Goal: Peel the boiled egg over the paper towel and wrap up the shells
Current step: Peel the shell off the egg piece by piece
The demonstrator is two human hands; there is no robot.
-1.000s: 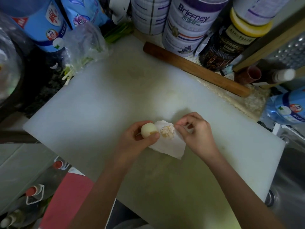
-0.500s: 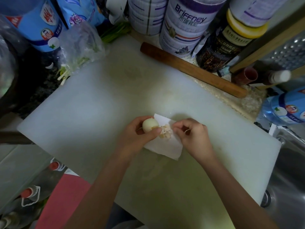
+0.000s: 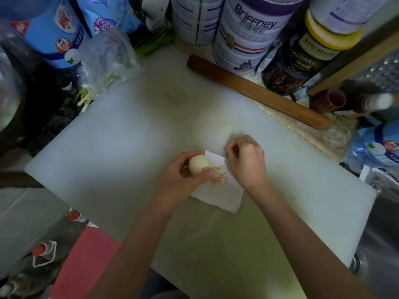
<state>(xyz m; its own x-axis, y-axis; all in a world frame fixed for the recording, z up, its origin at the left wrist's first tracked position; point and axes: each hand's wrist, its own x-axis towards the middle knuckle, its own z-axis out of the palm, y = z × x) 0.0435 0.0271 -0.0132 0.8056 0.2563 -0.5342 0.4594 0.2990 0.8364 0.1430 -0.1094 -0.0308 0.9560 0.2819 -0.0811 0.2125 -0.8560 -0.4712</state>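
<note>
Egg [image 3: 199,166] sits gripped in the left hand [image 3: 183,178] at the near-left edge of the paper towel [image 3: 218,196], so flakes join the shell pile [image 3: 220,176] there. Right hand [image 3: 247,162], over the towel's far corner, has fingertips pinched shut; on what, I cannot tell.

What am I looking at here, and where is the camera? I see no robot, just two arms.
There is no machine: a person works bare-handed, and the single camera sits on their head, looking down. The left hand holds a mostly peeled boiled egg in its grip. The right hand is pinched at the far edge of a paper towel, though whether it holds anything is unclear. A small pile of shells lies on the towel, which rests on a white cutting board. A wooden rolling pin lies at the board's far edge.
</note>
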